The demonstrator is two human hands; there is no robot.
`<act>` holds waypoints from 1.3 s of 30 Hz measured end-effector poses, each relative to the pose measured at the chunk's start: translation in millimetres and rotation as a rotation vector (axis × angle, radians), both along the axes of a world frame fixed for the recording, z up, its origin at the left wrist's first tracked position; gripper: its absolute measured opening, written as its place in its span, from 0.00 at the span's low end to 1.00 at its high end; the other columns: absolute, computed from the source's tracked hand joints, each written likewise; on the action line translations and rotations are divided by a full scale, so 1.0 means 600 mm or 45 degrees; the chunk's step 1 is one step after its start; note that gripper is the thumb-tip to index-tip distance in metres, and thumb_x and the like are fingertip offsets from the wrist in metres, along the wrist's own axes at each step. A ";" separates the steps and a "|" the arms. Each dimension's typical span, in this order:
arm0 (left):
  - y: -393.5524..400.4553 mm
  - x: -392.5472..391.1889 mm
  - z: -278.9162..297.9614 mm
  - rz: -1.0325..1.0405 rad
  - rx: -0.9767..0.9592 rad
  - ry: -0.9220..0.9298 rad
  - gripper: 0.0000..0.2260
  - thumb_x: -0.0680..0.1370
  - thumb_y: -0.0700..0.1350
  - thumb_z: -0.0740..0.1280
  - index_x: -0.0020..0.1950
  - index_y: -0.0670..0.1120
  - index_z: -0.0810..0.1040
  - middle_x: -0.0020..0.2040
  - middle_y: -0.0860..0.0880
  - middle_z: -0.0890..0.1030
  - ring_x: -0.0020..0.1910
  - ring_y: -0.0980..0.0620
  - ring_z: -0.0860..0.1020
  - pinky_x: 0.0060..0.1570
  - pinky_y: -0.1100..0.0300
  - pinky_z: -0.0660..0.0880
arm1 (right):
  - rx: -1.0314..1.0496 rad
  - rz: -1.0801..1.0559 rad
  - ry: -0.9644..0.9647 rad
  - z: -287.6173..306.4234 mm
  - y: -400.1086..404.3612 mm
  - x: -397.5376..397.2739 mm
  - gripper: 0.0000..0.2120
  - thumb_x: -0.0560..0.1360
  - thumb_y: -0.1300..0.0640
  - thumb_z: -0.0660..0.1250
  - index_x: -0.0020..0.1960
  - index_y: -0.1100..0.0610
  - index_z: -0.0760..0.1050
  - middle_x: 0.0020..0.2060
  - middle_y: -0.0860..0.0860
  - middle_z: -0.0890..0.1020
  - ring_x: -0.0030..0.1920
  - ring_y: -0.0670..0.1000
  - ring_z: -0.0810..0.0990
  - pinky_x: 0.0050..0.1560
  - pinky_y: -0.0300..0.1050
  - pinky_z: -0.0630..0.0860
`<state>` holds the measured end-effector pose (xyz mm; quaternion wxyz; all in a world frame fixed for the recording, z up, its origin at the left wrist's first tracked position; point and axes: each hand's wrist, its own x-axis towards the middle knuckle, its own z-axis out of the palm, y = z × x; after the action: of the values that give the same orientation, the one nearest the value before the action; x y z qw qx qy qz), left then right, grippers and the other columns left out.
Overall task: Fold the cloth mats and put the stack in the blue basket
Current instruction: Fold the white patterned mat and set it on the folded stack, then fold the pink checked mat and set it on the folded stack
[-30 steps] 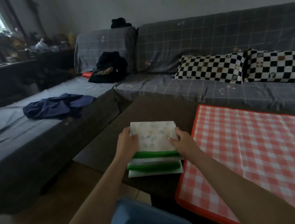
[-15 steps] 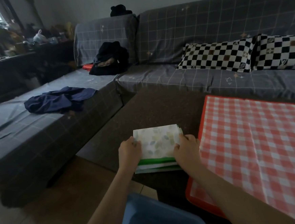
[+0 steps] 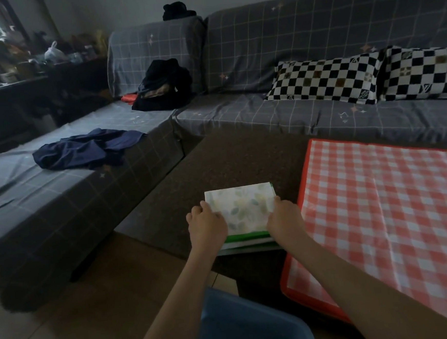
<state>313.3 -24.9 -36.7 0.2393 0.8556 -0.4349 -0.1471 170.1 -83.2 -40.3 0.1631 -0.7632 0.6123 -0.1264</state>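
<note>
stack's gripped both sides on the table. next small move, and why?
Probably lift the stack of folded mats and bring it back toward the blue basket: the left hand and right hand grip its sides, and the basket sits nearer, below the table edge.

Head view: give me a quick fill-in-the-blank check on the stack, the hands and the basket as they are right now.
1. The stack of folded mats rests on the dark ____, not in the blue basket.
2. The left hand and right hand grip the stack from opposite ____.
3. The top mat has a pale ____ print.
4. The checked mat lying flat beside the stack is white and ____.

Missing words: table; sides; leaf; red
</note>
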 end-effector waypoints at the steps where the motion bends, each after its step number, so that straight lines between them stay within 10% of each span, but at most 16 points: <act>1: 0.003 -0.002 -0.003 -0.020 0.021 -0.048 0.27 0.82 0.47 0.54 0.78 0.42 0.47 0.74 0.42 0.59 0.72 0.43 0.58 0.69 0.50 0.60 | 0.000 0.035 -0.012 -0.004 0.004 0.000 0.24 0.77 0.60 0.60 0.71 0.60 0.59 0.63 0.57 0.71 0.60 0.54 0.72 0.62 0.46 0.69; 6: 0.007 0.001 -0.023 -0.288 0.093 -0.303 0.27 0.81 0.54 0.50 0.78 0.53 0.42 0.78 0.49 0.36 0.77 0.45 0.40 0.73 0.45 0.43 | -0.009 0.260 0.172 -0.004 0.021 -0.007 0.31 0.77 0.60 0.55 0.77 0.52 0.48 0.77 0.52 0.44 0.69 0.57 0.59 0.68 0.49 0.61; 14: -0.006 0.018 -0.035 -0.470 0.239 -0.379 0.27 0.82 0.57 0.46 0.78 0.50 0.44 0.79 0.47 0.42 0.77 0.47 0.40 0.74 0.47 0.41 | -0.063 0.330 0.436 -0.029 0.012 -0.016 0.30 0.79 0.42 0.39 0.77 0.54 0.41 0.77 0.53 0.44 0.76 0.57 0.40 0.74 0.56 0.35; 23: -0.004 0.008 0.000 -0.462 0.390 -0.410 0.27 0.82 0.57 0.46 0.78 0.51 0.45 0.79 0.48 0.43 0.77 0.45 0.40 0.73 0.41 0.39 | 0.109 0.325 0.324 -0.002 0.011 -0.026 0.31 0.79 0.40 0.42 0.77 0.53 0.38 0.76 0.60 0.41 0.75 0.58 0.36 0.73 0.57 0.34; 35: 0.053 -0.122 0.020 -0.714 -0.038 -0.187 0.21 0.83 0.51 0.51 0.76 0.51 0.59 0.79 0.50 0.53 0.77 0.53 0.47 0.75 0.49 0.40 | -0.225 0.263 0.083 -0.001 0.081 -0.143 0.23 0.82 0.49 0.44 0.76 0.51 0.53 0.76 0.51 0.54 0.76 0.49 0.47 0.74 0.50 0.41; 39: 0.073 -0.176 0.014 -0.765 -0.091 -0.156 0.21 0.83 0.52 0.51 0.76 0.52 0.59 0.78 0.51 0.54 0.77 0.53 0.47 0.75 0.50 0.38 | -0.224 0.203 0.092 0.000 0.110 -0.223 0.34 0.73 0.44 0.33 0.75 0.50 0.57 0.75 0.50 0.59 0.76 0.48 0.52 0.74 0.48 0.43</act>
<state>207.4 19.0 -28.3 0.1882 0.6870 -0.6869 -0.1442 36.4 -16.9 -40.4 0.0828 -0.8249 0.5417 -0.1388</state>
